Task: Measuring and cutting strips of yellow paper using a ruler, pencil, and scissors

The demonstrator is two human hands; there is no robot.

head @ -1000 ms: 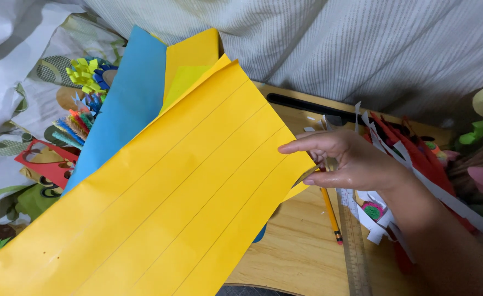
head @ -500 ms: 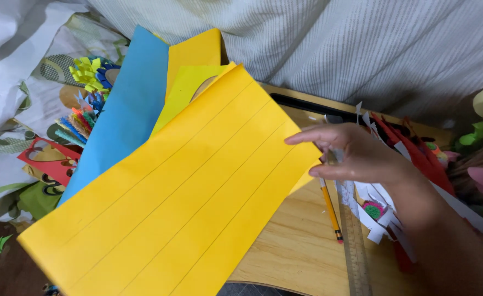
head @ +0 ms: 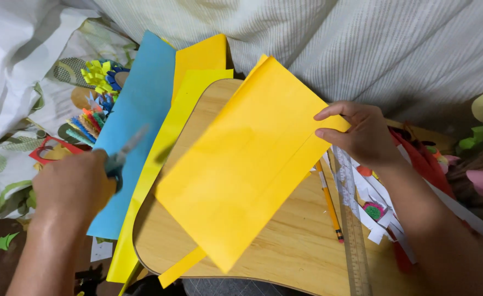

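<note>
My right hand [head: 362,134] pinches the right corner of an orange-yellow paper sheet [head: 247,164] and holds it tilted above a wooden lap board [head: 285,257]. My left hand [head: 72,186] grips a pair of scissors [head: 124,153] with blurred blades pointing up and right, over a blue sheet [head: 140,126]. A lighter yellow sheet [head: 167,153] lies under the board's left edge beside the blue one. A narrow yellow strip [head: 181,267] rests on the board's front edge.
A pencil [head: 329,205] and a clear ruler [head: 354,230] lie on the board's right side. Red and white paper scraps [head: 417,164] pile at the right. Colourful paper flowers [head: 96,93] sit at the left on patterned cloth. Striped grey fabric [head: 334,44] lies behind.
The orange-yellow sheet has swung up and right, uncovering the board. My left hand has come into view holding scissors. My right hand has shifted up along the sheet's edge.
</note>
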